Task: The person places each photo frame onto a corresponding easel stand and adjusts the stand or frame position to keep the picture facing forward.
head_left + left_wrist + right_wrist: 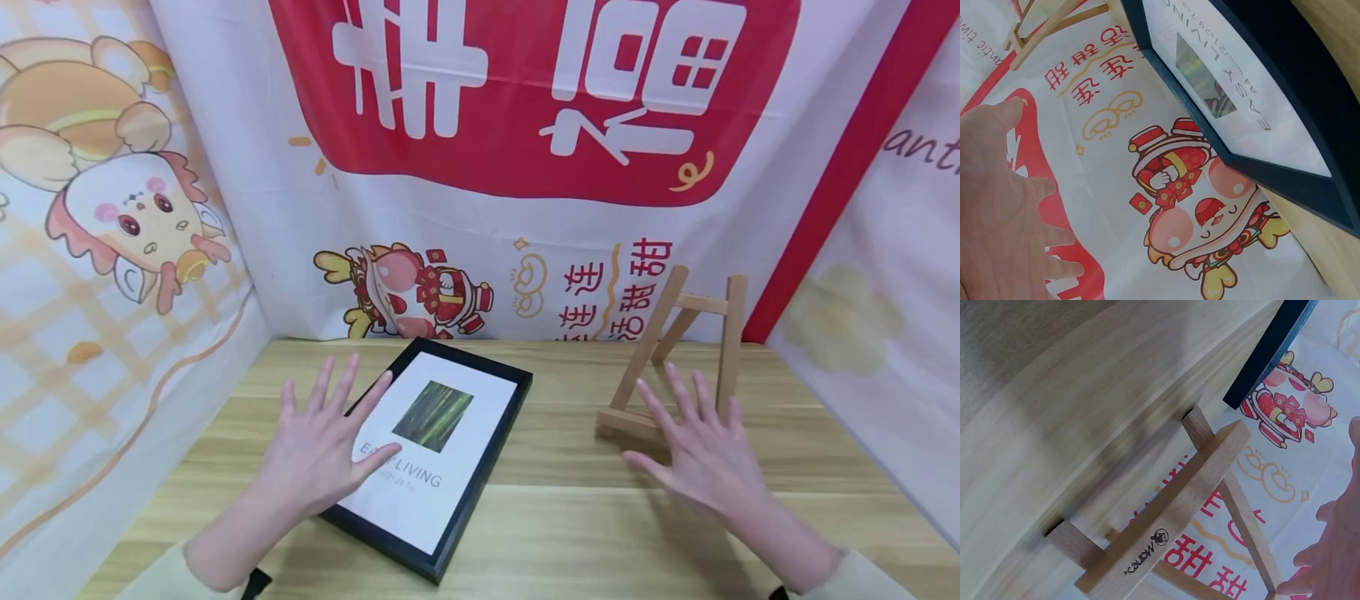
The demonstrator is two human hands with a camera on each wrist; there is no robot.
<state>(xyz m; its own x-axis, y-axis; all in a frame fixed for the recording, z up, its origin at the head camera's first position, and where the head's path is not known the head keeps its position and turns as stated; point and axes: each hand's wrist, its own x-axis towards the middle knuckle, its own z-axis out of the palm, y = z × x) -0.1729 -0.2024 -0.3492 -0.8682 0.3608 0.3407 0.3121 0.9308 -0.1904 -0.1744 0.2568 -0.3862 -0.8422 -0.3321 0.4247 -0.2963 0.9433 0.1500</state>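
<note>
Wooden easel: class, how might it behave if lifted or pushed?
The wooden easel should feel stiff, its slats being straight wood. It is probably light, being mostly open frame. Pushed high, it might tip, propped by a slim rear leg.

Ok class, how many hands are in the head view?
2: the left hand, partly hiding the picture frame, and the right hand, partly hiding the wooden easel.

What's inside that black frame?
The black frame holds a white sheet: greenish picture, "EASY LIVING" lettering. In the head view, the left hand covers part; the sheet's back is hidden.
</note>
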